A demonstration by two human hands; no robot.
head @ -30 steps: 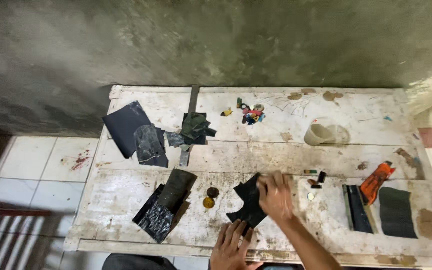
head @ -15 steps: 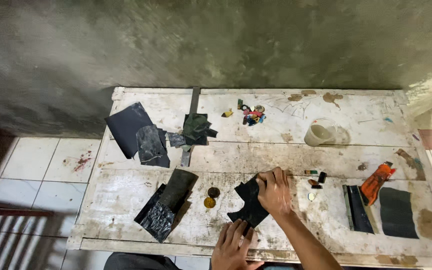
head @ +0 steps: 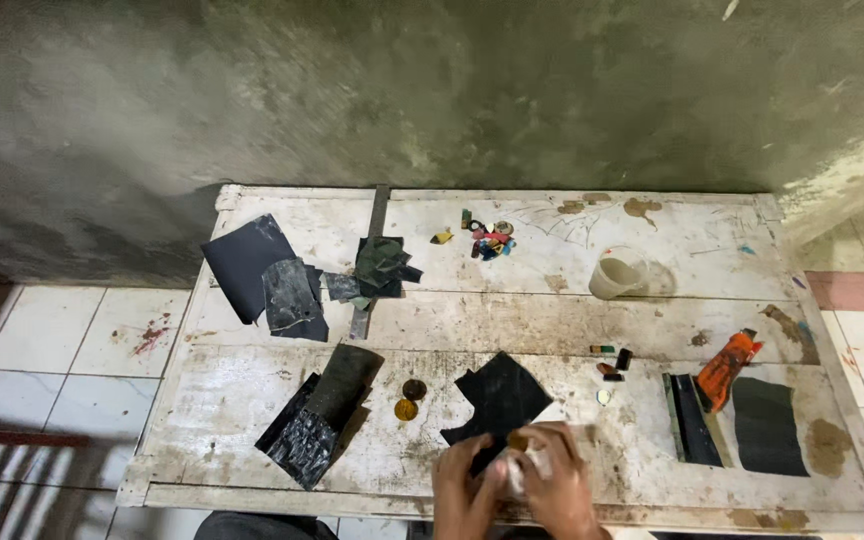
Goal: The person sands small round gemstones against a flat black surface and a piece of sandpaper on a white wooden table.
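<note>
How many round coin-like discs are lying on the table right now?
3 that I can make out: a dark disc and a yellow disc side by side left of the black sheet, and a small pale disc to its right. The hands may hide more.

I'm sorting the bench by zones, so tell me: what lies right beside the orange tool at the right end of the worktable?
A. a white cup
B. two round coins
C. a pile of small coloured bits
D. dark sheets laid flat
D: the orange tool rests against dark sheets lying flat on the worktable; the white cup sits farther back.
</note>
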